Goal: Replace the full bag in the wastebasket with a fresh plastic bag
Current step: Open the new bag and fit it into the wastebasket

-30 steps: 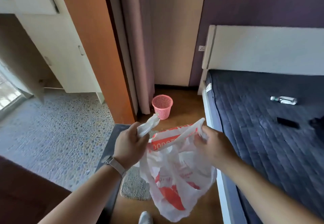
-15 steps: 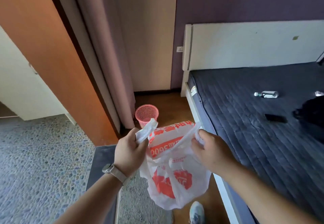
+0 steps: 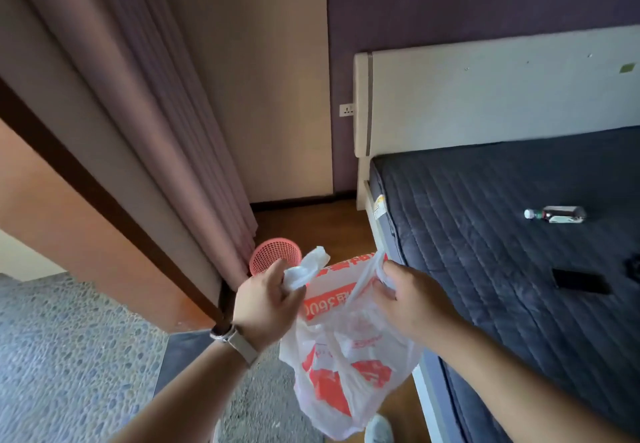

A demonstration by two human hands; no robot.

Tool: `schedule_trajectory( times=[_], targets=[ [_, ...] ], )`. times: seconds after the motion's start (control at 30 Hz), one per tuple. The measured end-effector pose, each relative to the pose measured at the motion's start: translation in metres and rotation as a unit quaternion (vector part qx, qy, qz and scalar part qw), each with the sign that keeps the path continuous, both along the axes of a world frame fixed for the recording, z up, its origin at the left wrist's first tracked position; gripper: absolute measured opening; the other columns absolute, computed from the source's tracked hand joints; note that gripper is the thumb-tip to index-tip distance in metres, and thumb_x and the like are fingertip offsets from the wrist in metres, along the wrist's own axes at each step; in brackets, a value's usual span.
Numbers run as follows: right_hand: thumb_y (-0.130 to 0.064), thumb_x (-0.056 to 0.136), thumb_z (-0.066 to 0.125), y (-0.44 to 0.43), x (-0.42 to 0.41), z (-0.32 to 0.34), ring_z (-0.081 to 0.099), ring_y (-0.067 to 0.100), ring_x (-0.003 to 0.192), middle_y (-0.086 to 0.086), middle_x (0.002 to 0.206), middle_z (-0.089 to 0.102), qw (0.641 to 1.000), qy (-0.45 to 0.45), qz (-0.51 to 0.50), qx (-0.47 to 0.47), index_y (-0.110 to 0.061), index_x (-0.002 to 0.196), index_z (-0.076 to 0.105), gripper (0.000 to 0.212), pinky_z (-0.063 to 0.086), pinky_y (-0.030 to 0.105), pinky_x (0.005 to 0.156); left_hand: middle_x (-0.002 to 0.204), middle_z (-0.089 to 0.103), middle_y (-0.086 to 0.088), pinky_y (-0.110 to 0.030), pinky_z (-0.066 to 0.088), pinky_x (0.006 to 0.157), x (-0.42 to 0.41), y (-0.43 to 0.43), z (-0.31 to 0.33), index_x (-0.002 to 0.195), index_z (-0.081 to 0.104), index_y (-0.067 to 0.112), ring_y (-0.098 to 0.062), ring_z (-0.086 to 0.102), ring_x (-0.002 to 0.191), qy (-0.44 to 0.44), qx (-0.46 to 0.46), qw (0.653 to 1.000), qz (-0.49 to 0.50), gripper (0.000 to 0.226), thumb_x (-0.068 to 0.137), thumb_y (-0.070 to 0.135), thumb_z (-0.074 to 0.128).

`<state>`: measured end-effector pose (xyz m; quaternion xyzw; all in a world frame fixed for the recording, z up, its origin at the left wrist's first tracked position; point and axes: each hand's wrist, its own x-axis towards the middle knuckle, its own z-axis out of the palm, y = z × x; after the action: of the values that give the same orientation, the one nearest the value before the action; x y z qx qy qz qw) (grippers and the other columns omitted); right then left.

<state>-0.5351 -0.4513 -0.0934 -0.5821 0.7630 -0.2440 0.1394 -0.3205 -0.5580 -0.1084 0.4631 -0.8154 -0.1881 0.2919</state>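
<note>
the person holds a white plastic bag (image 3: 346, 373) with red-orange print in front of the body, and it hangs down between the two forearms. the left hand (image 3: 266, 304) is curled round one bunched handle, whose crumpled end sticks up above the knuckles. the right hand (image 3: 412, 300) pinches the other handle, a thin strip that runs up to the fingertips. the hands are apart, with the mouth of the bag stretched between them, and both are clamped on the bag. a watch (image 3: 232, 337) with a pale strap sits on the left wrist.

the pink mesh wastebasket (image 3: 273, 257) stands upright on the wooden floor (image 3: 322, 224), right at the foot of the mauve curtain (image 3: 156, 113) and beyond the left hand, which covers part of its near side (what lies inside it cannot be told from here). the bag is well apart from it, held in the air.

to the right is a bed (image 3: 502, 286) with a dark quilted cover and a pale headboard (image 3: 485, 96). a small clear bottle (image 3: 557, 214) lies on its side on the cover, and a flat black object (image 3: 580, 281) lies nearer the person. a wall socket (image 3: 347, 109) sits just left of the headboard. below the bag are a grey rug (image 3: 263, 390) and the toe of a light shoe (image 3: 379, 430).
</note>
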Motion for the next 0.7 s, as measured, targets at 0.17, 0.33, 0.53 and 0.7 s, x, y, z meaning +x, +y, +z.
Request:
schedule_trajectory(
  times=[0.17, 0.33, 0.53, 0.7],
  targets=[
    [-0.046, 0.092, 0.045, -0.056, -0.064, -0.002, 0.062, 0.012, 0.065, -0.009, 0.079, 0.065, 0.999, 0.008, 0.034, 0.015, -0.028, 0.089, 0.050, 0.019, 0.055, 0.031, 0.058, 0.051, 0.051, 0.003, -0.030, 0.033, 0.045, -0.062, -0.049, 0.008, 0.062, 0.032, 0.035, -0.021, 0.047, 0.049, 0.013, 0.004, 1.000, 0.016, 0.025, 0.073, 0.033, 0.054],
    [-0.043, 0.094, 0.050, -0.109, -0.086, 0.003, 0.059, 0.006, 0.058, -0.013, 0.073, 0.061, 0.998, 0.008, 0.061, -0.005, -0.030, 0.081, 0.047, 0.019, 0.046, 0.016, 0.051, 0.056, 0.054, 0.001, -0.029, 0.031, 0.045, -0.085, -0.098, 0.004, 0.065, 0.035, 0.032, -0.021, 0.051, 0.054, 0.020, 0.005, 0.999, 0.032, 0.018, 0.074, 0.038, 0.051],
    [-0.042, 0.095, 0.049, -0.191, -0.102, -0.009, 0.060, 0.004, 0.061, -0.017, 0.078, 0.059, 0.997, 0.005, 0.076, 0.024, -0.034, 0.089, 0.045, 0.010, 0.042, 0.011, 0.050, 0.052, 0.055, 0.000, -0.036, 0.039, 0.044, -0.104, -0.169, -0.013, 0.062, 0.034, 0.032, -0.023, 0.054, 0.051, 0.059, 0.034, 0.995, 0.069, 0.025, 0.076, 0.031, 0.054],
    [-0.044, 0.095, 0.047, -0.276, -0.120, -0.021, 0.063, 0.002, 0.071, -0.020, 0.091, 0.062, 0.997, 0.020, 0.070, 0.041, -0.037, 0.092, 0.046, 0.008, 0.057, 0.019, 0.059, 0.046, 0.044, 0.003, -0.032, 0.032, 0.041, -0.128, -0.257, -0.035, 0.063, 0.035, 0.029, -0.014, 0.042, 0.043, 0.101, 0.046, 0.992, 0.061, 0.017, 0.071, 0.042, 0.043]
  ],
)
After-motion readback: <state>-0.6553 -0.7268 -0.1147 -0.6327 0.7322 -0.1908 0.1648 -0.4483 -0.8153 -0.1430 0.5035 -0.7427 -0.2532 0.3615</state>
